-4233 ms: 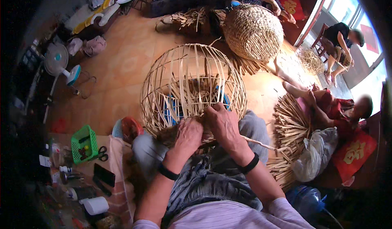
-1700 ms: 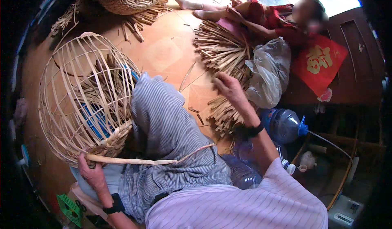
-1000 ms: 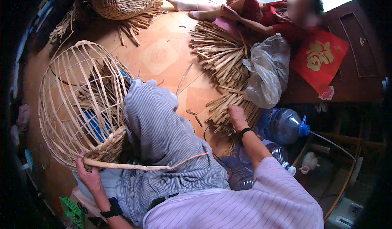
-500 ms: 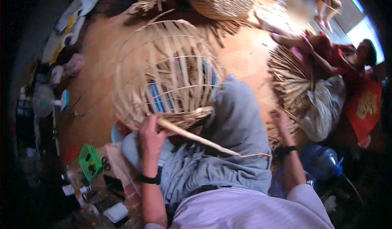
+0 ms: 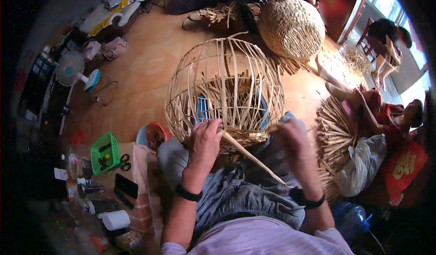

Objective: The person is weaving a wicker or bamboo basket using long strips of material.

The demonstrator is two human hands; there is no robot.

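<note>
A round open-ribbed basket frame (image 5: 229,69) of pale strips stands in front of my knees, with a woven band along its near edge. My left hand (image 5: 206,139) is closed at that near edge, gripping a pale dried stalk (image 5: 252,157) that slants down to the right across my lap. Its thin end lies close to my right wrist. My right hand (image 5: 293,143), smeared by motion, is just right of the woven band, above my knee. Its fingers do not show clearly. Through the ribs I see blue parts and a heap of cut stalks.
A bundle of dried stalks (image 5: 336,128) lies at right beside a white plastic bag (image 5: 363,164) and a seated person in red. A woven basket (image 5: 293,28) stands at the back. At left are a green crate (image 5: 104,154), scissors (image 5: 123,161) and a fan (image 5: 70,68).
My right hand has moved left from beside the stalk bundle to the basket's near edge. My left hand keeps hold of the stalk at the edge. The whole view has shifted.
</note>
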